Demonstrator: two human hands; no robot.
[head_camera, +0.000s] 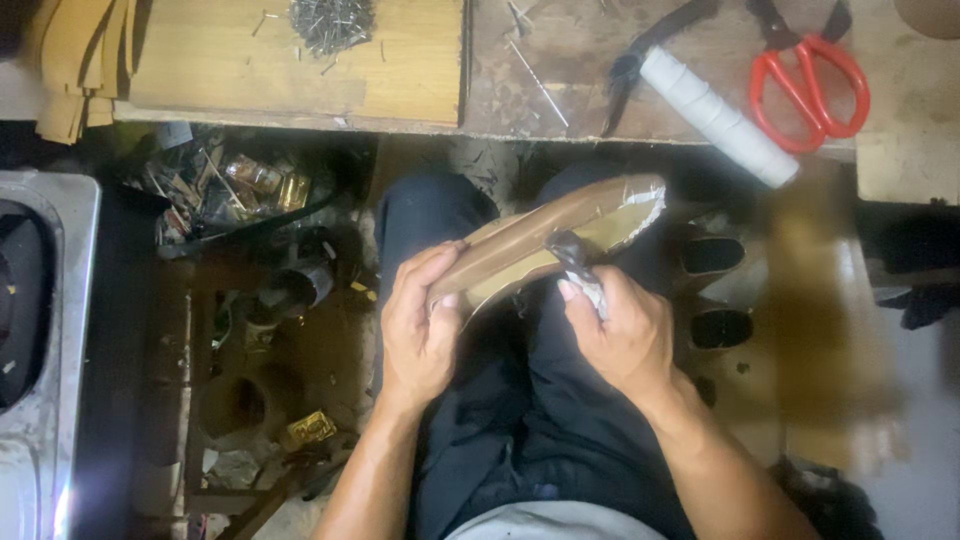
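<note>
Your left hand (420, 325) is closed around the heel end of one brown shoe (545, 235), which lies over your lap, and that end is hidden under your fingers. The toe end points up and to the right, toward the workbench (560, 60), and its pale edge looks rough. Your right hand (625, 335) pinches a small dark tool (572, 250) against the side of the shoe; only its dark head shows, the rest is inside your fist, and I cannot tell what kind of tool it is. A bit of whitish material shows between your right fingers, too small to name.

On the workbench you have one pair of red scissors (810, 80), cut off at the top edge, one white roll (718, 115) lying at a slant, and one dark pair of pliers (650, 50) just beside it, partly cut off too. One pile of small nails (330, 22) lies on a wooden board (300, 60); they are too many and too small to count. Some tan strips (75, 65) hang at the left end, overlapping, so the number is not clear.

At the right of your legs two dark shoe openings (715, 290) are seen, blurred. At the left, one metal sink (40, 330) is cut off by the frame, and the clutter (230, 190) under the bench is too dark to tell apart.
</note>
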